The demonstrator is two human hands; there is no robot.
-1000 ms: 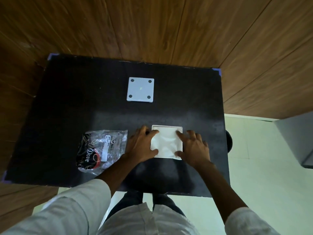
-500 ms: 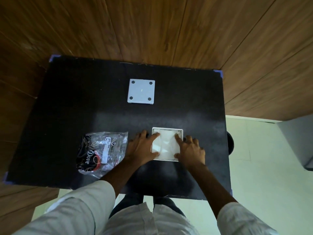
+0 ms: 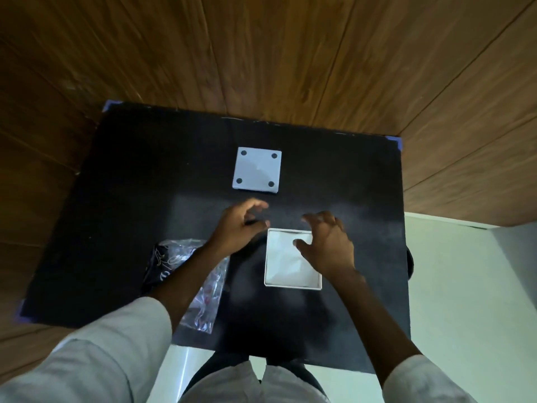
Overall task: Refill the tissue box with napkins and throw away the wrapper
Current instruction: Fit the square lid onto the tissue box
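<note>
A white square tissue box (image 3: 292,283) lies open on the black table, filled with white napkins (image 3: 286,258). My right hand (image 3: 327,242) hovers over its far right corner, fingers spread, holding nothing. My left hand (image 3: 239,225) is raised just left of the box's far edge, fingers curled apart and empty. The box's white square lid (image 3: 257,171), with dark round feet at its corners, lies flat farther back. The clear plastic wrapper (image 3: 200,286) with dark print lies to the left, partly hidden under my left forearm.
The black table (image 3: 130,199) stands against a wooden panelled wall (image 3: 261,53). Pale floor (image 3: 465,286) shows to the right, beyond the table's right edge. My legs are at the near edge.
Both hands have lifted off the napkins in the box and moved away from me, toward the lid. The box and the wrapper stay in place.
</note>
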